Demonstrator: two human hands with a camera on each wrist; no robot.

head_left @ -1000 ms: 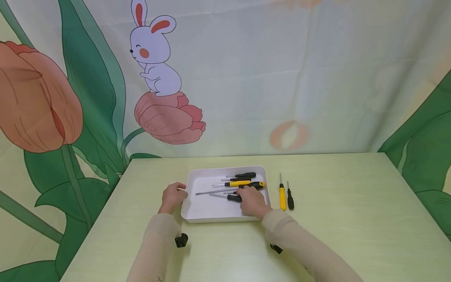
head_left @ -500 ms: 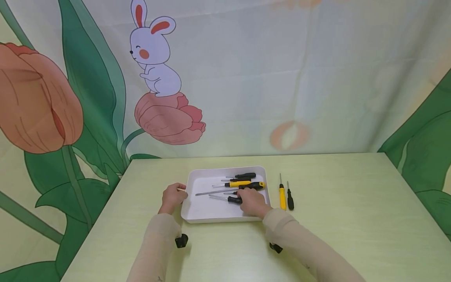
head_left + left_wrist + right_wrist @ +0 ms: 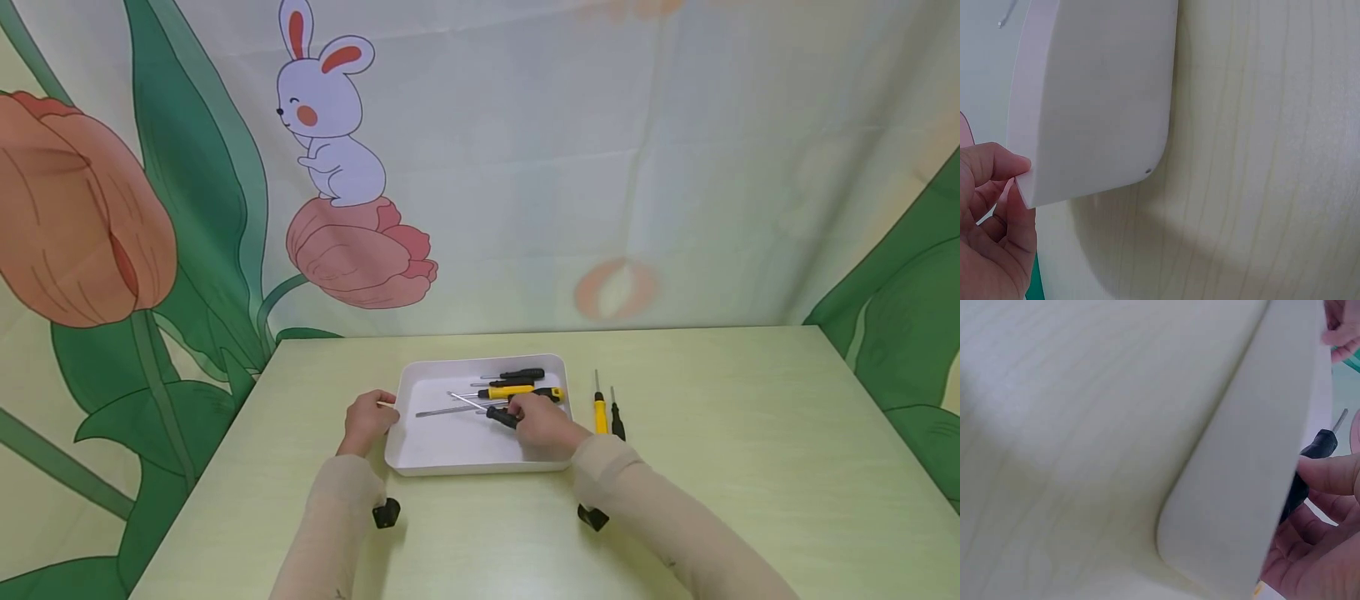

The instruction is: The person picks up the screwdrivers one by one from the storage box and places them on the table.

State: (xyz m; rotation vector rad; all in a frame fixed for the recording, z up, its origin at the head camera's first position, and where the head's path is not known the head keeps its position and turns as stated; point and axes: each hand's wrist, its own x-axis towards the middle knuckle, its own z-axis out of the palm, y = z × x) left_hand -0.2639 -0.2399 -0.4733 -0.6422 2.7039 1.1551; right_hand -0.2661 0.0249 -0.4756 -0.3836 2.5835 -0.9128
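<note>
A white tray (image 3: 442, 450) lies on the table with several screwdrivers in its right half. My left hand (image 3: 367, 422) pinches the tray's left rim between thumb and fingers, plain in the left wrist view, where the tray's side wall (image 3: 1104, 94) shows. Over the tray, my right hand (image 3: 546, 423) grips a black-handled screwdriver (image 3: 501, 415) by its handle, the shaft pointing up and left. The right wrist view shows the thumb on that black handle (image 3: 1321, 445), beyond the tray wall. Behind it lie a yellow-and-black screwdriver (image 3: 512, 391) and a black screwdriver (image 3: 522, 374).
To the right of the tray, a yellow screwdriver (image 3: 600, 412) and a small black screwdriver (image 3: 617, 421) lie side by side on the table (image 3: 750, 433), partly behind the right sleeve. A printed curtain (image 3: 510, 183) hangs behind the table.
My right hand has lifted the black-handled screwdriver from the tray floor and shifted slightly right, with the shaft tilting upward. The left hand stays at the tray's rim.
</note>
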